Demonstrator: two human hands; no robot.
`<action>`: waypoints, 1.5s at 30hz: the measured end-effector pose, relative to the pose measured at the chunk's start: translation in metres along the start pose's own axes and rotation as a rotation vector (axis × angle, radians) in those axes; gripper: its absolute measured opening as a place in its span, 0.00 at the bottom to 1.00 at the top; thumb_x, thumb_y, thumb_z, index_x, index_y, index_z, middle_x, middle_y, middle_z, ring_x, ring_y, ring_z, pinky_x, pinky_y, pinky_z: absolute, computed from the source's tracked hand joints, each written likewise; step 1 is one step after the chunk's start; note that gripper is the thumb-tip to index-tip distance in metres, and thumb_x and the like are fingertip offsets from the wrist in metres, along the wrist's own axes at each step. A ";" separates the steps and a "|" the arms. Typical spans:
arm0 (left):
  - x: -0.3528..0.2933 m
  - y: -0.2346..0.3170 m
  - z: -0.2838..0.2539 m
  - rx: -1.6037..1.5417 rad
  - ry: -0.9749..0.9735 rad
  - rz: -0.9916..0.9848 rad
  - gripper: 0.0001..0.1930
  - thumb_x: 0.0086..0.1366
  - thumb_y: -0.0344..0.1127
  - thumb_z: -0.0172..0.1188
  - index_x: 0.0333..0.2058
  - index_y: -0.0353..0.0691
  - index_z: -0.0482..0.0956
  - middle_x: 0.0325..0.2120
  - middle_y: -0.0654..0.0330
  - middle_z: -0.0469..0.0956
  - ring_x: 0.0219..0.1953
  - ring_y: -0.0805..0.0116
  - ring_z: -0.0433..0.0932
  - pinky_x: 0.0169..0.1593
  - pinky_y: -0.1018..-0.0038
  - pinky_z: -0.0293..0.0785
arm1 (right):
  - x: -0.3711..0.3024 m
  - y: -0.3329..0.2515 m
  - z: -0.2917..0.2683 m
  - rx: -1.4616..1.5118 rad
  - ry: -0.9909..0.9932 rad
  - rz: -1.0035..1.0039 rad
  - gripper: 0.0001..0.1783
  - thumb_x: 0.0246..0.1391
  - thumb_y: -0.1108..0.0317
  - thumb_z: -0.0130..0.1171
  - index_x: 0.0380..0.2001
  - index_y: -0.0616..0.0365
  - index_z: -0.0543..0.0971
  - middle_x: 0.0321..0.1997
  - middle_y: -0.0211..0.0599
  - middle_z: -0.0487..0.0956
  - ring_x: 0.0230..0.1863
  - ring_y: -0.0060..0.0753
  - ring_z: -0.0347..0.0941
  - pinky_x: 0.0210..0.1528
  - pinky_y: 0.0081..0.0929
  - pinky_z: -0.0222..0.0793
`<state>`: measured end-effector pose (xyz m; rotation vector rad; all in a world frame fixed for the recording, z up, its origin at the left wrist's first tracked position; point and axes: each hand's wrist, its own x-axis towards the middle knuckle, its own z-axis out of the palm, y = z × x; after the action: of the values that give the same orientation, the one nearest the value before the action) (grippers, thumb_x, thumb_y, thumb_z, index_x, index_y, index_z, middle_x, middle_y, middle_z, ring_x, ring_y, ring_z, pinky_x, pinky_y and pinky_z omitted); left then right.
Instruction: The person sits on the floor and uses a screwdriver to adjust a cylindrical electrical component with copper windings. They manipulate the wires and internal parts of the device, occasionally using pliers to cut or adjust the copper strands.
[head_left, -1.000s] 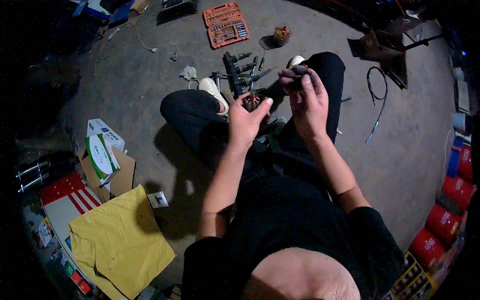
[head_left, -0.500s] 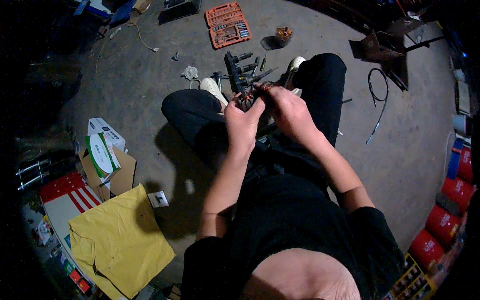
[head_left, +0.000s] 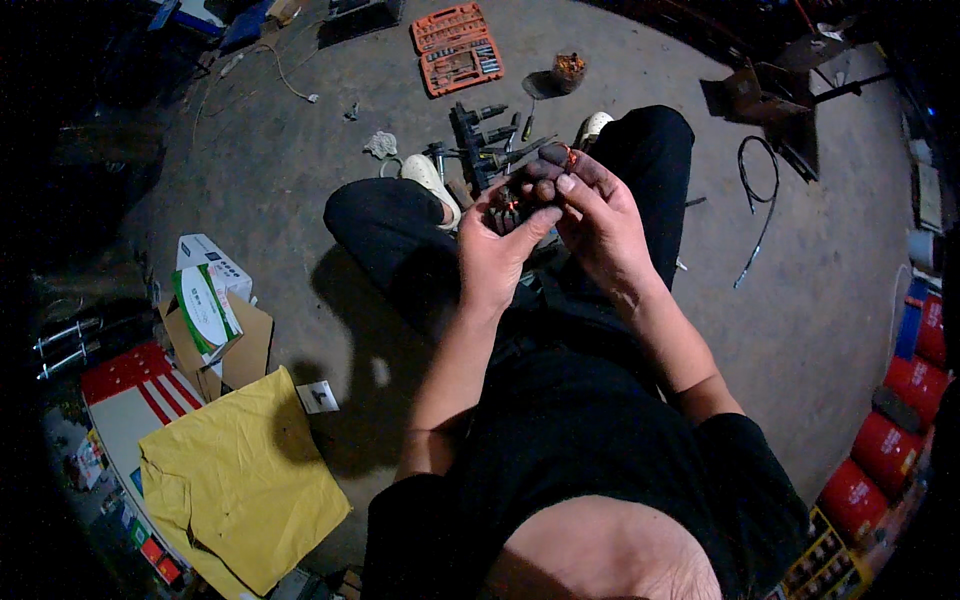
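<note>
Both my hands meet over my lap, fingers dirty with dark grime. My left hand (head_left: 488,258) is closed round a small dark ribbed part (head_left: 507,212) with reddish-orange bits, its kind unclear. Against the left fingertips, my right hand (head_left: 607,225) is closed with thumb and fingers pinched. A thin orange strand (head_left: 571,158) shows at its fingers; whether it joins the ribbed part is hidden. Just beyond, on the floor between my shoes, lies a black assembly (head_left: 466,142) with several cylindrical stubs. A screwdriver (head_left: 527,128) lies beside it.
Ahead are an orange socket set case (head_left: 460,70), lying unfolded, and a clear tub (head_left: 570,68) of small orange pieces. A crumpled rag (head_left: 381,145) lies left of my shoe. To the left are cartons (head_left: 236,345) and a yellow cloth (head_left: 245,480); rightward, a coiled black cable (head_left: 757,170) and red drums (head_left: 888,440).
My right hand has turned palm-up and its fingers now show, with an orange strand at them. The left hand has shifted slightly right, still holding the dark ribbed part.
</note>
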<state>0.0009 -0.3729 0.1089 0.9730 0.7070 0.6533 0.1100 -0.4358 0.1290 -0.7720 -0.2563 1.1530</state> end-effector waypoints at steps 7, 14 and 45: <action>0.000 -0.008 0.001 0.003 0.036 0.143 0.16 0.52 0.25 0.64 0.41 0.34 0.75 0.35 0.62 0.77 0.37 0.76 0.76 0.45 0.78 0.71 | -0.004 0.007 0.007 -0.103 0.034 -0.094 0.19 0.56 0.71 0.50 0.49 0.68 0.65 0.45 0.44 0.74 0.42 0.28 0.72 0.48 0.26 0.68; -0.004 -0.002 0.004 0.074 0.071 0.163 0.14 0.51 0.26 0.65 0.39 0.34 0.76 0.34 0.63 0.77 0.36 0.76 0.75 0.44 0.79 0.71 | -0.002 0.005 0.010 -0.016 -0.049 -0.106 0.20 0.58 0.68 0.47 0.50 0.68 0.63 0.46 0.46 0.74 0.42 0.30 0.72 0.47 0.27 0.69; -0.008 0.047 0.011 -0.709 -0.423 -0.013 0.31 0.65 0.57 0.37 0.55 0.35 0.60 0.54 0.46 0.63 0.57 0.52 0.62 0.60 0.61 0.56 | -0.046 -0.009 0.001 -0.518 -0.042 -0.099 0.13 0.59 0.70 0.46 0.42 0.69 0.69 0.34 0.36 0.74 0.33 0.23 0.70 0.39 0.22 0.68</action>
<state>-0.0037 -0.3649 0.1567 0.4190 0.0789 0.5967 0.0970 -0.4786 0.1444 -1.1748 -0.6377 1.0185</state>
